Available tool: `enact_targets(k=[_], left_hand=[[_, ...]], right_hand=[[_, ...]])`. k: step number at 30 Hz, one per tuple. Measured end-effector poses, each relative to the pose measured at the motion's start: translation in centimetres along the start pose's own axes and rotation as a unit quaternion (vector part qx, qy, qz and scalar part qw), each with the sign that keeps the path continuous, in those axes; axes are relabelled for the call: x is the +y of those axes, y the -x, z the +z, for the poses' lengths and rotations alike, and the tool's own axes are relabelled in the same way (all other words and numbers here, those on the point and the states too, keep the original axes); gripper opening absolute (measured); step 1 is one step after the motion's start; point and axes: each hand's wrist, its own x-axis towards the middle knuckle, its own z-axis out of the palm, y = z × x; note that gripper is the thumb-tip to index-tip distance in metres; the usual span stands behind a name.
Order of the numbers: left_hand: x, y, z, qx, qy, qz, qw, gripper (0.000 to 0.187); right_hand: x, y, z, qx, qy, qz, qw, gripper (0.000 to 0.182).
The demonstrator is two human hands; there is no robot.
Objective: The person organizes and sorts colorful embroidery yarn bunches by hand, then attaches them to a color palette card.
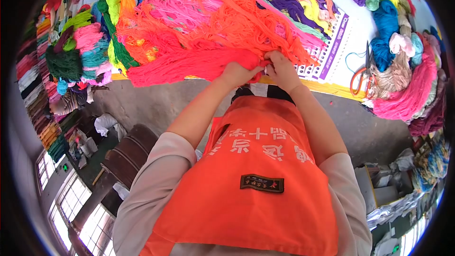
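The hot-pink skein lies along the table's near edge, the punched card and the red-handled scissors to its right, with bare floor between table and apron. Both forearms reach forward and angle inward, the left hand closed on the skein's right end and the right hand pinching there too (fingertips nearly meeting).

White table, yellow edge: loose orange-pink yarn at 12 o'clock, green skeins at 10, punched card and blue skein at 2, scissors between 2 and 3
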Motion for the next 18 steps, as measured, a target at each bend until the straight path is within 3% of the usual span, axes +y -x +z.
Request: enact_targets(k=[2, 6, 8, 9, 11, 14, 18], left_hand=[[1.0, -0.1, -1.5, -0.078, 0.041, -0.050, 0.995, 0.037], [-0.8, 0.1, -0.9, -0.070, 0.032, -0.038, 0.996, 0.034], [-0.5, 0.0, -1.1, -0.057, 0.221, -0.045, 0.973, 0.027], [0.1, 0.0, -1.3, -0.056, 0.222, -0.044, 0.973, 0.027], [1.3, 0.2, -1.7, -0.083, 0.324, -0.188, 0.923, 0.019], [2.2, 0.0, -2.5, -0.150, 0.316, -0.219, 0.911, 0.020], [0.7, -0.1, -0.9, -0.140, 0.334, -0.210, 0.908, 0.021]], right_hand=[[0.2, 0.1, 0.2, 0.014, 0.084, -0.038, 0.996, 0.025], [0.2, 0.5, 0.5, 0.017, 0.117, -0.019, 0.993, 0.026], [-0.2, 0.5, 0.1, 0.053, 0.028, 0.004, 0.998, 0.022], [-0.2, 0.7, 0.0, 0.052, 0.028, 0.003, 0.998, 0.022], [-0.4, 1.0, -0.2, 0.038, -0.102, 0.105, 0.988, 0.020], [-1.6, 0.9, -0.5, 0.006, -0.154, 0.179, 0.972, 0.019], [-1.2, 0.4, -0.5, 0.008, -0.017, 0.096, 0.995, 0.021]])
